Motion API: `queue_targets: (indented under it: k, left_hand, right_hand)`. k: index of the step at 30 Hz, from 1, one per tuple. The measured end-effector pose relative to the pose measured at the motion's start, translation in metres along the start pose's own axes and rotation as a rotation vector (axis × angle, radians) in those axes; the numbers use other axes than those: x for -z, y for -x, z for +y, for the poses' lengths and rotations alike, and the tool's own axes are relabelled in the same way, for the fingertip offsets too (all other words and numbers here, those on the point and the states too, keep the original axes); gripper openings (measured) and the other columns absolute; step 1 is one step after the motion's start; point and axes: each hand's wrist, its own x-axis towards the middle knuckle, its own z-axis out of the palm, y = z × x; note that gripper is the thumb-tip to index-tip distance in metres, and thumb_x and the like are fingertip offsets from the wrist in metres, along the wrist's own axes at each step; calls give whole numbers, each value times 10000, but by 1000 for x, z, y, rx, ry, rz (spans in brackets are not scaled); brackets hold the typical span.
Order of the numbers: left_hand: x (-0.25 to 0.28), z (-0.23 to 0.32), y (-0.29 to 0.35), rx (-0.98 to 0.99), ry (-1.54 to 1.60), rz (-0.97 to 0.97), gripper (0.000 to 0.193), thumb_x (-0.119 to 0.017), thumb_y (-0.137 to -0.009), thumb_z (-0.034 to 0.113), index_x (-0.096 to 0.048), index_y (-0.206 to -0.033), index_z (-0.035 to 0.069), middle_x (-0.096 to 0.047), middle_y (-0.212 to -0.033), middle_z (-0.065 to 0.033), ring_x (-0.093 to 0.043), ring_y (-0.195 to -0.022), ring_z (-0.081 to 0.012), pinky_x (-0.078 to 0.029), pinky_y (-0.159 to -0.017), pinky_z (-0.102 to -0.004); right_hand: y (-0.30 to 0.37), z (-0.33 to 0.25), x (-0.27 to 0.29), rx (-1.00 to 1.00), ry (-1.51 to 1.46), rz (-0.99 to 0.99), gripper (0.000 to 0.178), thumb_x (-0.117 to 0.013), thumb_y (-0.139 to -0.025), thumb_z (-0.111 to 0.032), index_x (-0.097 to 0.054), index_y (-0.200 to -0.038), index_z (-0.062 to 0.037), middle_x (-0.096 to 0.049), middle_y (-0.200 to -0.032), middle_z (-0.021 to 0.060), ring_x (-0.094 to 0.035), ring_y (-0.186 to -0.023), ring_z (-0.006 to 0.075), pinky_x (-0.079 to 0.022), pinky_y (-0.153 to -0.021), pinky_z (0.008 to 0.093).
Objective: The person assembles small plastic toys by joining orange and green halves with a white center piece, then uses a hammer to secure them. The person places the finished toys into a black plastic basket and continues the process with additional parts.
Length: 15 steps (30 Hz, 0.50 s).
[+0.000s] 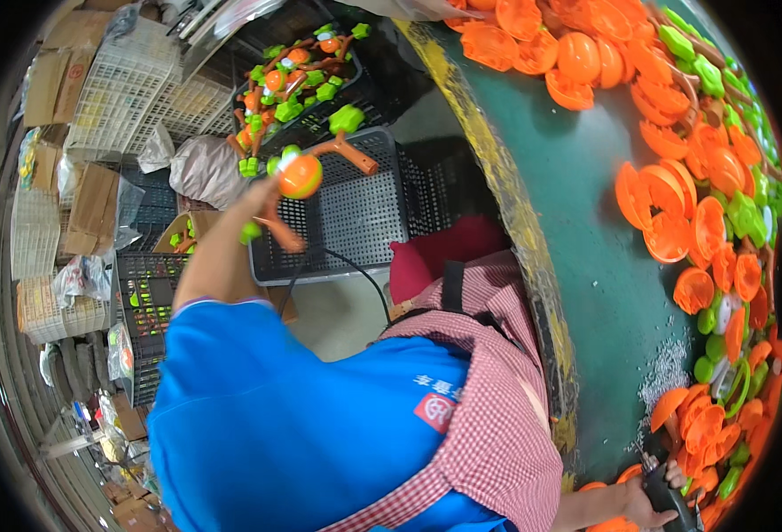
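Note:
My left arm reaches out over an open grey plastic crate. The left hand, a little blurred, is closed on a plastic toy with an orange ball body, brown branch-like limbs and green ends. The toy hangs above the crate, apart from it; its grasped part is mostly hidden. At the lower right, my right hand wraps round a dark power screwdriver over the green tabletop. Orange shell halves lie beside that hand.
Behind the grey crate stands a black crate filled with similar toys. Orange shells and green parts line the table's far side, and small screws lie scattered. A worn yellow edge borders the table. A red cushion is close by.

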Motion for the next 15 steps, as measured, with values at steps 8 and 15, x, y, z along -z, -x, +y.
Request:
queue_targets:
  k: [8, 15]
  left_hand:
    - [-316, 21, -20, -53, -333, -389, 740, -609, -856, 531, -584, -1151, -147, -631, -1091, -333, -616, -1075, -395, -484, -930, -425]
    - [-384, 48, 13, 189, -92, -129, 613, -564, -862, 501, -557, -1333, 108, -549, -1343, -225, -507, -1254, -394, -387, -1074, -424]
  right_hand:
    - [19, 21, -22, 104, 808, 814, 539, -569, -883, -486, -541, -1312, -161, -382, -1352, 213, -476, -1179, 330, -465, -921, 487]
    - [21, 34, -16, 114, 1085, 917, 452, -589, -870, -360, -573, -1263, -137, -431, -1230, 200, -500, -1093, 322, -462, -882, 473]
